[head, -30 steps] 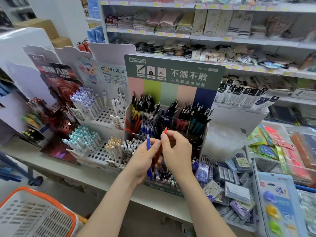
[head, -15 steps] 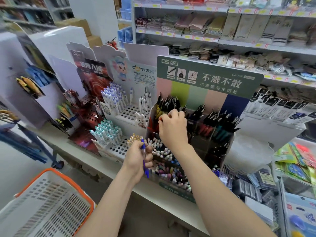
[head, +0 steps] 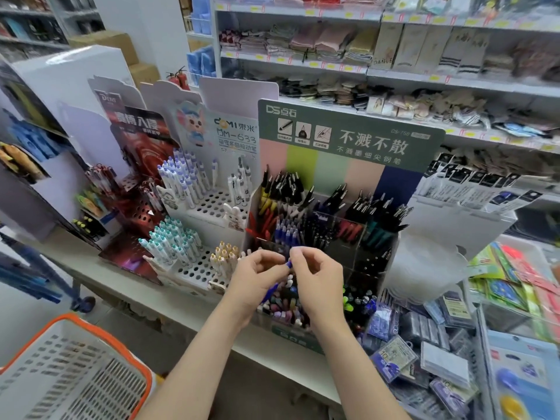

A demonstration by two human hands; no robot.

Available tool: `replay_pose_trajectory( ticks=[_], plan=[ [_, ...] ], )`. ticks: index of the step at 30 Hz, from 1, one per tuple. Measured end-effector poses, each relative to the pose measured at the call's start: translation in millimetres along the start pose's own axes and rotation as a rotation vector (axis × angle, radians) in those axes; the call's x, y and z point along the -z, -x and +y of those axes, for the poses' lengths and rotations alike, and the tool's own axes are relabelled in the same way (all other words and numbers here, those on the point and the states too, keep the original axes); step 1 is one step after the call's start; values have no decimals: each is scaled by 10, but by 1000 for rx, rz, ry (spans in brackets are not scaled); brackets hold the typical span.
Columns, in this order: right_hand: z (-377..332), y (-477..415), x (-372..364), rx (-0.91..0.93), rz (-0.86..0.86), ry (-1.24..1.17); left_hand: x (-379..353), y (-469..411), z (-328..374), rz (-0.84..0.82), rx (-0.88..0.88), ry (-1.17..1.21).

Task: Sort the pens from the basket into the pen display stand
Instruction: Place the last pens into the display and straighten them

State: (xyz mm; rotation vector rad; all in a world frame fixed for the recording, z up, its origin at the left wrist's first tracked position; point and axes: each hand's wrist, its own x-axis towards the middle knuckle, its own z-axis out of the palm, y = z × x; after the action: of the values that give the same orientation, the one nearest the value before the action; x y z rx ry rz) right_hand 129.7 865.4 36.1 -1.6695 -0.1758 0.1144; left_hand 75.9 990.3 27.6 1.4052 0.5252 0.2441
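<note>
A blue pen (head: pixel 277 280) runs slantwise between my two hands, just in front of the pen display stand (head: pixel 321 237) with the green header card. My left hand (head: pixel 254 278) holds the pen's barrel in curled fingers. My right hand (head: pixel 316 275) pinches the pen's upper end between thumb and fingertips. The stand's clear compartments hold red, blue, black and teal pens, with caps of several colours in the lowest row. The white basket (head: pixel 69 371) with an orange rim sits at the lower left; no pens show inside it.
White perforated stands (head: pixel 194 237) with white pens and a red stand (head: pixel 133 207) sit to the left on the counter. Packets of stationery (head: pixel 424 344) lie to the right. Shelves of folded goods (head: pixel 363 47) fill the background. A blue trolley frame (head: pixel 36 268) stands at far left.
My right hand has come back from the stand's upper compartment without the red pen and now meets the left hand on the blue pen. The camera has swung right.
</note>
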Motion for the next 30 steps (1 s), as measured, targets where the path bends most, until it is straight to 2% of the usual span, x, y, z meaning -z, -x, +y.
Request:
replay_pose_trajectory(
  ticks=[2, 4, 6, 10, 14, 17, 21, 24, 27, 30],
  plan=[
    [24, -30, 104, 57, 108, 37, -39, -77, -4, 75, -25, -98],
    [13, -57, 171, 135, 237, 64, -37, -193, -9, 165, -84, -291],
    [-22, -106, 196, 230, 279, 99, -22, -301, -11, 205, -138, -444],
    [-80, -264, 126, 431, 159, 197, -10, -491, -65, 225, -269, -633],
    [-116, -402, 10, 618, 93, 327, 35, -668, -67, 201, -322, -787],
    [-133, -459, -37, 699, 95, 364, 73, -747, -8, 200, -345, -820],
    [-178, -559, -44, 672, 51, 401, 107, -850, 74, 167, -348, -843],
    [-236, -632, -29, 667, 121, 408, 107, -878, 100, 113, -345, -887],
    [-285, -622, -24, 659, 162, 343, 101, -883, 91, 82, -335, -829],
    [-312, -582, -33, 653, 180, 291, 148, -869, 119, 18, -236, -732]
  ],
)
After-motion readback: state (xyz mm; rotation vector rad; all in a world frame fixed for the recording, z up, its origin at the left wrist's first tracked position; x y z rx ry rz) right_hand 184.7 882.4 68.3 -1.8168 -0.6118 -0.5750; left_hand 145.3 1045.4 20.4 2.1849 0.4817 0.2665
